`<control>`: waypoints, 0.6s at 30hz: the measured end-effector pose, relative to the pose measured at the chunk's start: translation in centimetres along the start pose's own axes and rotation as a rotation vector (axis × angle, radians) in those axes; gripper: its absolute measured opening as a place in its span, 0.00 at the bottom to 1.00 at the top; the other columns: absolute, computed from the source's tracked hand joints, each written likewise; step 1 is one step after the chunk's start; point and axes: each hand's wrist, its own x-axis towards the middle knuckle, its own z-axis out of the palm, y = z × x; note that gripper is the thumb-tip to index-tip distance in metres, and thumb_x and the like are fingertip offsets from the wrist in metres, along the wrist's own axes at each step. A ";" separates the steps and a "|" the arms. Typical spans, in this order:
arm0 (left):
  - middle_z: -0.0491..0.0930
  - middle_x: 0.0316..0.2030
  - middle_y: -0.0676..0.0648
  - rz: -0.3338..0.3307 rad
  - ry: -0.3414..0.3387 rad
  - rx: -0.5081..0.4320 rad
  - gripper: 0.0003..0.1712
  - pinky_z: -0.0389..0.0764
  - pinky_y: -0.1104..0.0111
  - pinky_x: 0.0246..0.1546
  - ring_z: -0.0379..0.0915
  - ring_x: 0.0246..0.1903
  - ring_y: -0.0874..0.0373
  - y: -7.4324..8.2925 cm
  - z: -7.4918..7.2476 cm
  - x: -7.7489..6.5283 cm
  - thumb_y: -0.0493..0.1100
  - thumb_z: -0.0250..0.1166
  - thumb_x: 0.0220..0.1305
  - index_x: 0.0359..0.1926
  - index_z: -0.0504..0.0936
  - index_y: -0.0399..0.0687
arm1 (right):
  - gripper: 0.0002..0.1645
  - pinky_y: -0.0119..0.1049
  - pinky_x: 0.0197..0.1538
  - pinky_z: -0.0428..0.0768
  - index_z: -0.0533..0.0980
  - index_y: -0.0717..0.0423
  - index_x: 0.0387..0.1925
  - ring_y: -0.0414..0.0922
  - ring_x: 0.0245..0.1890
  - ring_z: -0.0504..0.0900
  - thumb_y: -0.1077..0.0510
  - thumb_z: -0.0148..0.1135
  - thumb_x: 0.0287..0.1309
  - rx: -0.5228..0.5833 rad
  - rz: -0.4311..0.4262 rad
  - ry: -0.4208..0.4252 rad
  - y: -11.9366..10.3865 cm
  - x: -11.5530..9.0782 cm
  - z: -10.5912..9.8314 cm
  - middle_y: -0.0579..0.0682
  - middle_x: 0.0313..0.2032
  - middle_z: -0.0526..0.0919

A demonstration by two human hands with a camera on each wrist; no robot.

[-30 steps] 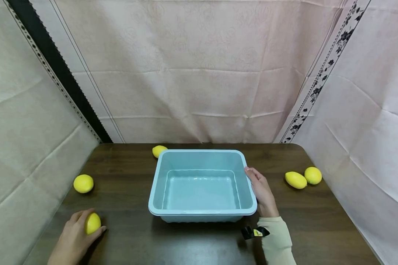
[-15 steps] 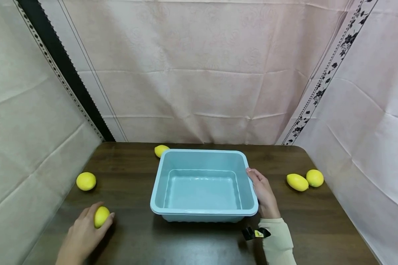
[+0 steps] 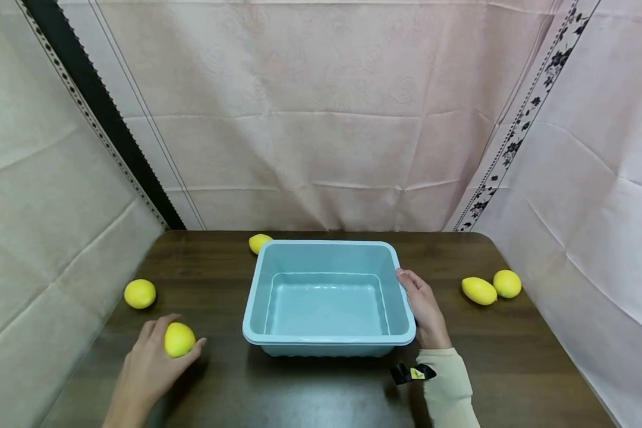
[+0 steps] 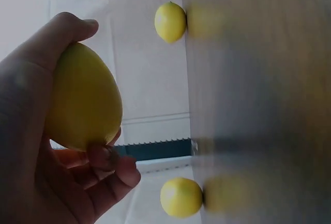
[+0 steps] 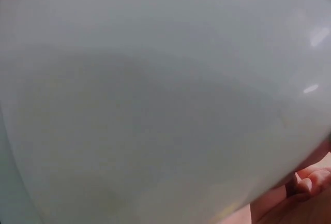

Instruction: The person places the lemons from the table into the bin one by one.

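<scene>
My left hand (image 3: 148, 364) grips a yellow lemon (image 3: 179, 340) between thumb and fingers, left of a light blue plastic basin (image 3: 326, 306). In the left wrist view this lemon (image 4: 85, 97) is raised off the tabletop, fingertips curled under one end. My right hand (image 3: 424, 310) holds the basin by its right rim, the thumb over the edge and the other fingers mostly hidden behind the wall. Nothing lies inside the basin. Its wall (image 5: 155, 105) fills most of the right wrist view, with fingers (image 5: 310, 182) at the lower right.
A lemon (image 3: 139, 294) sits at the table's left side, and another (image 3: 259, 243) lies behind the basin's far left corner. Two more lemons, one (image 3: 478, 290) and its neighbour (image 3: 507, 283), lie together at the right. Pale cloth (image 3: 321, 119) encloses the dark wooden table (image 3: 513, 362).
My left hand has carried its lemon to the right and away from me, closer to the basin. The right hand and the basin have stayed in place.
</scene>
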 end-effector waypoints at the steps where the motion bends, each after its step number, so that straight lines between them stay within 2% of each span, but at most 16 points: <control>1: 0.71 0.56 0.31 -0.012 -0.025 0.009 0.49 0.80 0.48 0.28 0.78 0.35 0.42 0.3 -0.1 0.1 0.72 0.72 0.61 0.68 0.72 0.43 | 0.29 0.33 0.39 0.80 0.73 0.57 0.62 0.42 0.38 0.79 0.38 0.48 0.81 0.000 0.000 0.000 0.0 0.0 0.0 0.46 0.38 0.79; 3: 0.69 0.59 0.31 -0.020 -0.053 0.020 0.50 0.80 0.50 0.28 0.77 0.33 0.43 0.8 -0.3 0.3 0.73 0.70 0.61 0.69 0.70 0.44 | 0.30 0.33 0.41 0.81 0.72 0.56 0.63 0.42 0.39 0.79 0.37 0.48 0.81 -0.002 0.004 -0.004 0.1 0.0 0.0 0.47 0.40 0.79; 5: 0.67 0.60 0.32 -0.013 -0.043 0.011 0.49 0.79 0.51 0.27 0.77 0.33 0.43 1.4 -0.2 0.3 0.72 0.71 0.61 0.69 0.70 0.45 | 0.31 0.33 0.42 0.81 0.71 0.56 0.65 0.43 0.40 0.79 0.37 0.48 0.81 -0.004 0.003 -0.010 0.1 0.1 0.0 0.48 0.42 0.79; 10: 0.65 0.59 0.32 0.043 0.047 -0.046 0.44 0.82 0.45 0.30 0.78 0.35 0.39 2.7 0.1 0.6 0.63 0.76 0.60 0.68 0.71 0.45 | 0.33 0.32 0.42 0.82 0.70 0.55 0.69 0.43 0.41 0.80 0.36 0.48 0.81 -0.004 0.016 -0.012 0.0 0.1 -0.1 0.49 0.44 0.80; 13: 0.65 0.59 0.32 0.076 0.071 -0.059 0.43 0.83 0.42 0.33 0.78 0.36 0.37 3.4 0.2 0.7 0.57 0.77 0.61 0.69 0.71 0.45 | 0.32 0.32 0.43 0.82 0.70 0.54 0.69 0.43 0.41 0.80 0.36 0.48 0.81 -0.005 0.022 -0.008 0.0 0.1 -0.2 0.49 0.45 0.80; 18: 0.70 0.61 0.34 0.155 0.094 -0.078 0.40 0.83 0.45 0.34 0.79 0.39 0.40 4.3 0.2 0.5 0.48 0.78 0.62 0.71 0.70 0.47 | 0.32 0.32 0.43 0.82 0.71 0.55 0.68 0.43 0.42 0.80 0.36 0.48 0.81 -0.007 0.020 -0.012 0.1 0.1 -0.1 0.49 0.45 0.80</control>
